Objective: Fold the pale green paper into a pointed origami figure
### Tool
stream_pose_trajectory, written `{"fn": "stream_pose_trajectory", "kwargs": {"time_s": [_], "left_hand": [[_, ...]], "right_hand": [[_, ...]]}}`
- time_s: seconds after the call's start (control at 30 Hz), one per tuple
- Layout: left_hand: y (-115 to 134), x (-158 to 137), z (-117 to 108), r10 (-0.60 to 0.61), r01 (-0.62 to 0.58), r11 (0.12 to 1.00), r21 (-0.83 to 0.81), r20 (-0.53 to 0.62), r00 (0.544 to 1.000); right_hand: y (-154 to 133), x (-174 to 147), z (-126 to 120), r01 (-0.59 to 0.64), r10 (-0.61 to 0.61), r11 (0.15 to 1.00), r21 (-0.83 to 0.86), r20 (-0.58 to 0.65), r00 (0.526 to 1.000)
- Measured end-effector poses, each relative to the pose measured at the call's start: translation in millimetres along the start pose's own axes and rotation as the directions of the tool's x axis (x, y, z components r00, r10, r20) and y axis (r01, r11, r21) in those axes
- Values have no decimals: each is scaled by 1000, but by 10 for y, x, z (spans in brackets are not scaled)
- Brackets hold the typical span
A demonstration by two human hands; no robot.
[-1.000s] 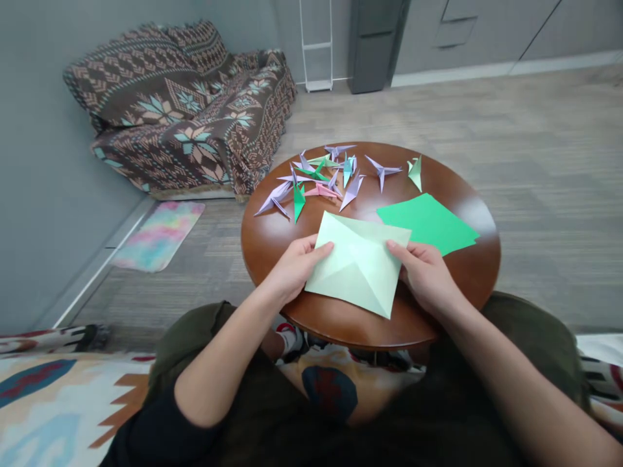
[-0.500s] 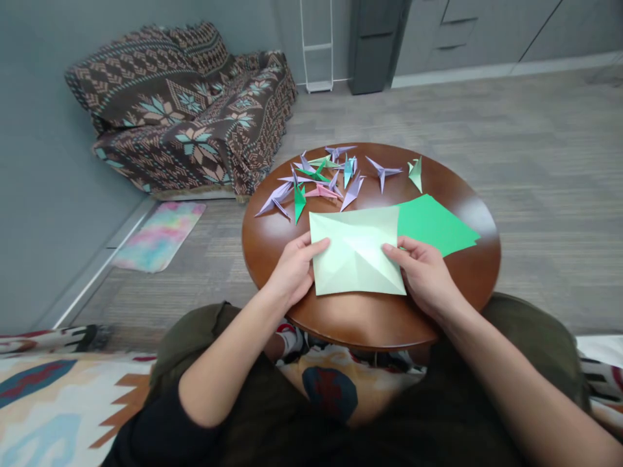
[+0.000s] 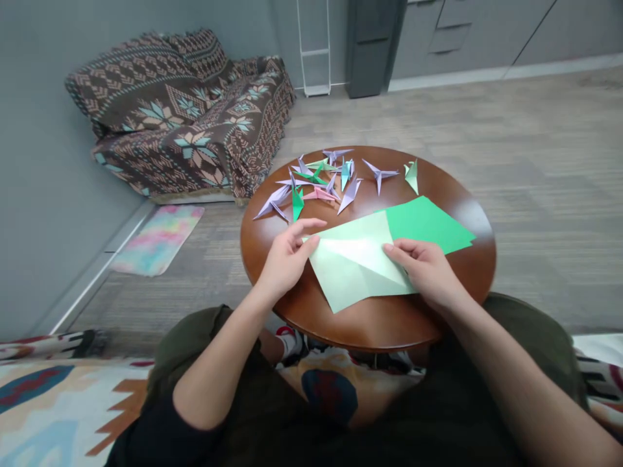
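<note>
Pale green paper [image 3: 355, 263], creased, was just below the frame's centre, its left corner clamped in the left hand [image 3: 288, 258], its right side pinched by the right hand [image 3: 426, 267]. Green sheets [image 3: 431, 224] lay right of centre; paper birds [image 3: 320, 194] lay above centre.

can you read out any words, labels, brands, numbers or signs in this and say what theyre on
None: no readable text appears anywhere.
The pale green sheet, green sheets and folded paper birds show no lettering.
The couch cover carries a pattern, not words.
Any tiny print farther off would be too small to read.
</note>
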State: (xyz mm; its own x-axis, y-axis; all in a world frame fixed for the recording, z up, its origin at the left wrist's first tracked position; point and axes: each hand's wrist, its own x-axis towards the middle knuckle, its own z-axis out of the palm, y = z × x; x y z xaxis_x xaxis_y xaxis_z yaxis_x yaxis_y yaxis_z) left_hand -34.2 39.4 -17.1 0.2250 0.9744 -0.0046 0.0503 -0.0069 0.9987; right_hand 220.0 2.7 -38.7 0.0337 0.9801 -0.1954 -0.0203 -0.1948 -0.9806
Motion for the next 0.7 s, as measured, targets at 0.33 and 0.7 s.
{"fn": "stream_pose_trajectory", "kwargs": {"time_s": [0.33,0.7], "left_hand": [[-76,30,-96,96,-85,992,97,-108,990],[169,-60,-105,143,-132,940,315,-14,990]], "right_hand": [[-48,-23,-58,158,-159,986,57,9,987],[-116,-42,-77,323,-306,943,79,-171,936]]}}
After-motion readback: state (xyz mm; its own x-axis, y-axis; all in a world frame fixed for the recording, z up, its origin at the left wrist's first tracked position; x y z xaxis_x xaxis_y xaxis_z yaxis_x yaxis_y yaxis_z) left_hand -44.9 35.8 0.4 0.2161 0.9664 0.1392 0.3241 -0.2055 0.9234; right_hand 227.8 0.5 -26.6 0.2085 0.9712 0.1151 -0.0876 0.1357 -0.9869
